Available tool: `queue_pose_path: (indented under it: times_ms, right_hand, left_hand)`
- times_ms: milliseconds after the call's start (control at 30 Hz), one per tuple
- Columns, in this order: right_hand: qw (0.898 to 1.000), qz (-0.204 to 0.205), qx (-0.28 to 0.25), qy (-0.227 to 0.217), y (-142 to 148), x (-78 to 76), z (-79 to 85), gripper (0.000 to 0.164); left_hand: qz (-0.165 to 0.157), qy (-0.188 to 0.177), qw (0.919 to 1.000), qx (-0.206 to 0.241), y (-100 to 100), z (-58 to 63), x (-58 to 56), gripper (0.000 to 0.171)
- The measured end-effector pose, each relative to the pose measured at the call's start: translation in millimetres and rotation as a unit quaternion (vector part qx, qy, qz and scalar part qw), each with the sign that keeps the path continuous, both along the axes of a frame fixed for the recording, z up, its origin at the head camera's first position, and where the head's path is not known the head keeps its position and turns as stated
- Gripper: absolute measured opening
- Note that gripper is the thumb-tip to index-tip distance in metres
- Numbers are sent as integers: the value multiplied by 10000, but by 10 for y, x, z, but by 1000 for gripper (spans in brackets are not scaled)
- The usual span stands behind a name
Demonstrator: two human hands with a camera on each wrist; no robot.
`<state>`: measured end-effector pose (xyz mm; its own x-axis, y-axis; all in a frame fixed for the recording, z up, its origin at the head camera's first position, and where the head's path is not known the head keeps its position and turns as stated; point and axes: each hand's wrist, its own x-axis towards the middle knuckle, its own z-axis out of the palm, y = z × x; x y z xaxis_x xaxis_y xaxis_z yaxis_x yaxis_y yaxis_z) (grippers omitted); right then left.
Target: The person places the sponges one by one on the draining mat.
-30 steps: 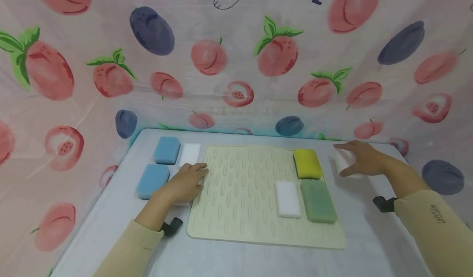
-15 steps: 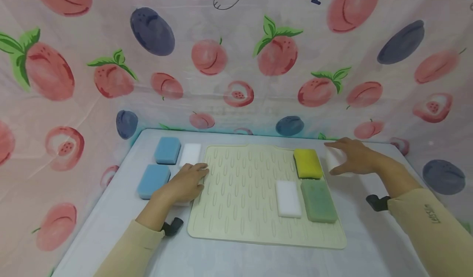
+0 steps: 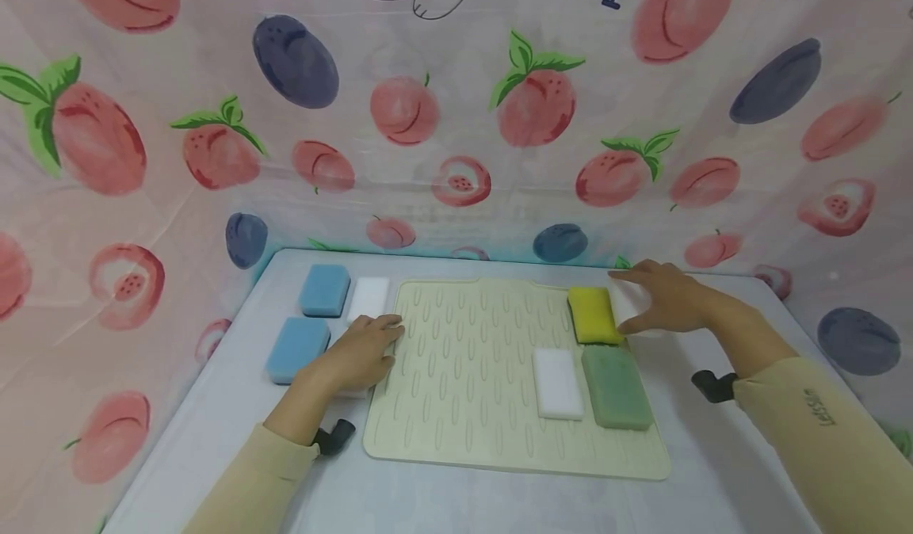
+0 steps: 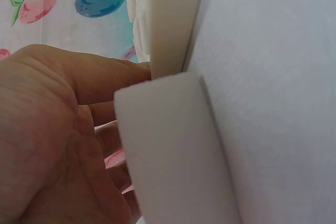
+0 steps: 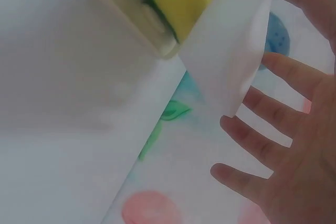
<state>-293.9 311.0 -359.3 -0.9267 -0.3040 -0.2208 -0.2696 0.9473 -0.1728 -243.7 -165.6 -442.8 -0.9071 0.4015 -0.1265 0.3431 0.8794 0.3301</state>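
Observation:
My right hand point(image 3: 666, 296) pinches a white sponge block point(image 3: 628, 299) between thumb and fingers, at the mat's far right corner beside the yellow sponge point(image 3: 595, 315). In the right wrist view the block point(image 5: 226, 48) is tilted and off the table. My left hand point(image 3: 362, 352) rests at the left edge of the cream ridged mat point(image 3: 456, 431). Its thumb touches the mat's side in the left wrist view, and another white sponge point(image 4: 165, 145) lies close beside the palm. On the mat's right part are a green sponge point(image 3: 616, 387) and a flat white sponge point(image 3: 557, 383).
Two blue sponges point(image 3: 324, 290) lie left of the mat on the white table point(image 3: 456, 510). A white sponge point(image 3: 368, 296) sits behind my left hand. A fruit-print sheet point(image 3: 456, 122) stands along the table's back edge.
My right hand has moved left with the white sponge block, from right of the mat to beside the yellow sponge. My left hand has stayed in place.

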Motion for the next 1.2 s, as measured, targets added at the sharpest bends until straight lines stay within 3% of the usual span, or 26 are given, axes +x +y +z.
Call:
queue_pose_path:
  times_ms: [733,1200]
  right_hand:
    - [9992,404,9,76,-387,-90,55,97]
    - [9979,641,-74,-10,-564,-153,73,103]
  left_hand:
    - [48,-33,10000,-42,14,4,-14,54]
    - [11,-25,9999,-97,18,27,-18,54]
